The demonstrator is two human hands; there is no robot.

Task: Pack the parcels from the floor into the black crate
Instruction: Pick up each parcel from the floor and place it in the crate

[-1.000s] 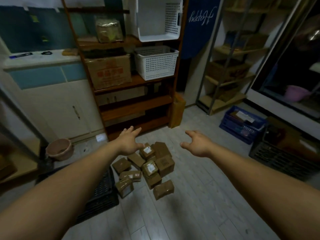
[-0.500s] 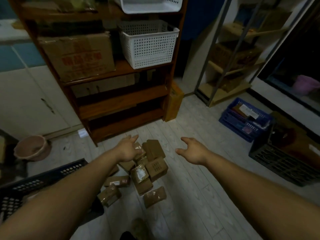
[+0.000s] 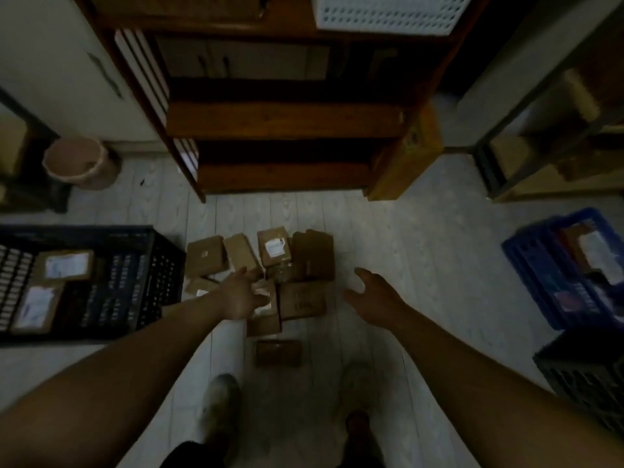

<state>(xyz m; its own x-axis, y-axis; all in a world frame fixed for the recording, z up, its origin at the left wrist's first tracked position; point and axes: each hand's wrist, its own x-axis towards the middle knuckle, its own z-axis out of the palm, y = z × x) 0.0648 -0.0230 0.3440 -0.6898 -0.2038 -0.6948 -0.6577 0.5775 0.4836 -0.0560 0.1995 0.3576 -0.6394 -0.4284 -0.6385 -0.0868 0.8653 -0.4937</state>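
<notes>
A: Left hand (image 3: 241, 295), right hand (image 3: 374, 298), state?
B: Left: fingers stretched out, nothing held. It's over the near-left part of the pile of parcels (image 3: 304, 261); can't tell if it touches one. Right: fingers spread, thumb out, also empty, above bare floor (image 3: 422, 231) just right of the pile.
A: Parcels?
B: Brown boxes bunched on the floor, mostly ahead of and between the two hands, a few with white labels. One loose parcel (image 3: 278, 352) lies behind the hands, nearer the feet, apart from the rest.
A: And the black crate (image 3: 165, 265)?
B: On the floor left of the left hand, its corner just beside the pile. Two labelled parcels (image 3: 64, 268) lie inside it.
A: Surroundings?
B: Wooden shelf (image 3: 287, 119) beyond the pile. Blue crate (image 3: 520, 251) well right of the right hand, with things in it that I can't make out. Frame is dim and blurred.
</notes>
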